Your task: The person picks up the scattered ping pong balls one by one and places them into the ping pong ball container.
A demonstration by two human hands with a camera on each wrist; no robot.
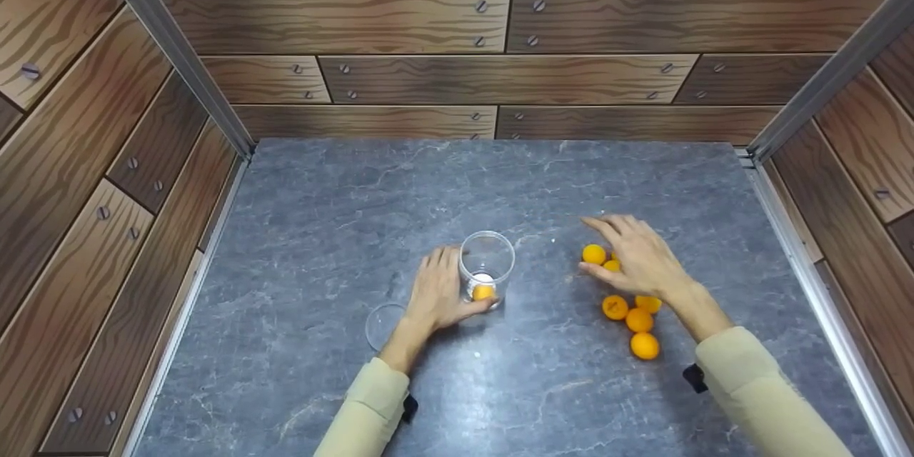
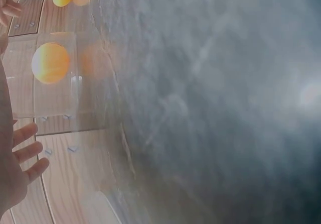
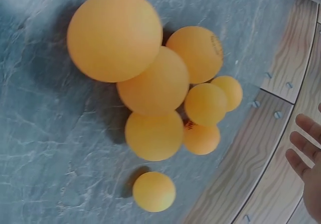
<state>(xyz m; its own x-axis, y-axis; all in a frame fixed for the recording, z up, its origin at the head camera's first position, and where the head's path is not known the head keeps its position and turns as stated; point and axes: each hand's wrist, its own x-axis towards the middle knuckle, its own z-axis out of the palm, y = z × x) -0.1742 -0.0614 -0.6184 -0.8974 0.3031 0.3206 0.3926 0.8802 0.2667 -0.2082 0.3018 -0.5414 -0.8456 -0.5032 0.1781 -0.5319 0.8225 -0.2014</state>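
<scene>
Left grip point(image 1: 437, 290) was set along the left and near sides of the clear cup point(image 1: 487, 257), fingers spread from thumb; firm contact couldn't be told. One orange ball point(image 1: 483, 292) sat at the cup's bottom. Right grip point(image 1: 641, 255) hung over the loose orange balls point(image 1: 639, 320) at right, thumb and fingers well apart, nothing seen clamped; part of the bunch was hidden under it. Step looked like picking a ball with the cup steadied. Best done by pinching a single outer ball lightly, since a bumped neighbour would likely roll; the lone ball point(image 3: 154, 192) in the right wrist view seemed easiest. Cup looked light, so bracing beat squeezing. Room: bare surface point(image 1: 543, 343) lay between cup and bunch, so the sideways path looked free, with height needed over the rim point(image 1: 488, 232). Clear disc point(image 1: 384, 325), maybe a lid, lay left of the cup, partly behind the left forearm point(image 1: 403, 343). Metal rails point(image 1: 823, 300) edged left and right, plank wall point(image 1: 400, 21) far, all well apart from the cup.
</scene>
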